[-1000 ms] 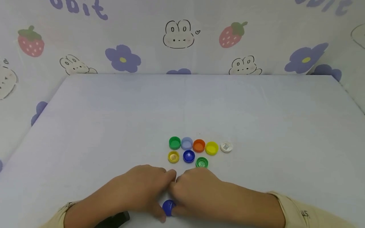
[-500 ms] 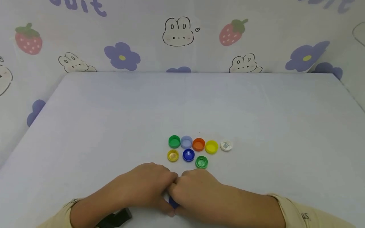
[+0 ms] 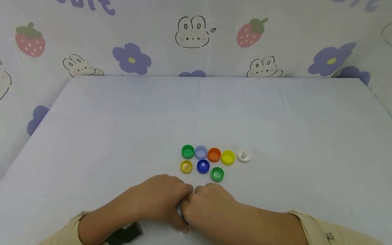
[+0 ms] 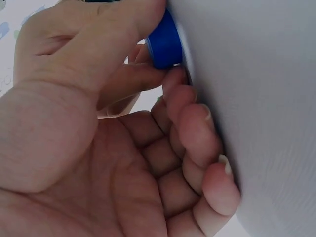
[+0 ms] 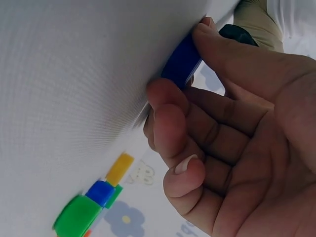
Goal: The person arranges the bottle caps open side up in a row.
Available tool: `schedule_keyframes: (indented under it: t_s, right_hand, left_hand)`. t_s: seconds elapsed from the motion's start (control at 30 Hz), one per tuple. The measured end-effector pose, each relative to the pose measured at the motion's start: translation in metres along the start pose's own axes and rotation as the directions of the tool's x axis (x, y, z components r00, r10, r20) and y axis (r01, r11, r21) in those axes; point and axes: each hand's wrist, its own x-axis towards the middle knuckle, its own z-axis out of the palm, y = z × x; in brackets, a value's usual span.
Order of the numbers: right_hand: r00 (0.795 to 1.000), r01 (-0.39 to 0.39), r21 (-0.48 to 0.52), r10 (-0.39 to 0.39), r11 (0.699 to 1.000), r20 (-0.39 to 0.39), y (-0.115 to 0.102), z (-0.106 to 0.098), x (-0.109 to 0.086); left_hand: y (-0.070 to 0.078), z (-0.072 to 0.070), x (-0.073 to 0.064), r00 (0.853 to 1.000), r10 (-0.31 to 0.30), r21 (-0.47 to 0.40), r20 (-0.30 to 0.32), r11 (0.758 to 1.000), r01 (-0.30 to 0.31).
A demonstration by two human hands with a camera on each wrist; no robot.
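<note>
A blue bottle cap (image 4: 166, 42) stands on its edge against the white tabletop, with both hands around it. My left hand (image 3: 159, 200) has its thumb and a curled fingertip at the cap in the left wrist view. From the other side my right hand (image 3: 214, 211) pinches the same blue cap (image 5: 182, 61) between thumb and index finger, its other fingers curled. In the head view the hands meet and hide nearly all of this cap. Just beyond them lie a green bottle cap (image 3: 217, 174), a dark blue one (image 3: 203, 166) and a gold one (image 3: 186, 166).
Farther back is a row of caps: green (image 3: 188, 151), light blue (image 3: 201, 152), orange (image 3: 214, 154), yellow (image 3: 228, 157) and white (image 3: 244, 156). A dark block-like object (image 3: 125, 234) shows beneath the left forearm. A printed cloth (image 3: 165, 41) hangs behind the table.
The hands have closed in around the blue cap, which was visible between them and is now almost covered in the head view. The left hand shifted slightly right. The other caps stay put.
</note>
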Motion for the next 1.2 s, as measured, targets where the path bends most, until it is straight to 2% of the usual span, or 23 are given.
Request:
schedule_keyframes:
  t_s: [0.4,0.63,0.97,1.2]
  right_hand:
    - [0.996,0.024,-0.045,-0.028,0.999,-0.09,-0.0011,0.0018,-0.003]
    - [0.999,0.02,-0.015,-0.021,1.0,-0.05,0.0005,0.0006,-0.0016]
    - [0.998,0.016,-0.017,-0.017,1.0,-0.065,0.0022,-0.0021,-0.0029]
    - [0.999,-0.006,0.063,0.01,0.998,-0.049,0.0042,-0.005,-0.0024]
  left_hand:
    - [-0.0006,-0.0001,-0.0009,1.0,0.001,0.0,-0.01,1.0,-0.001]
    - [-0.0007,0.0003,0.0004,1.0,-0.007,-0.017,-0.004,1.0,0.007]
    - [-0.0006,-0.0029,0.0002,1.0,0.014,-0.02,-0.002,1.0,-0.014]
    - [-0.0006,-0.0043,-0.0013,1.0,0.012,-0.03,0.0,0.999,-0.012]
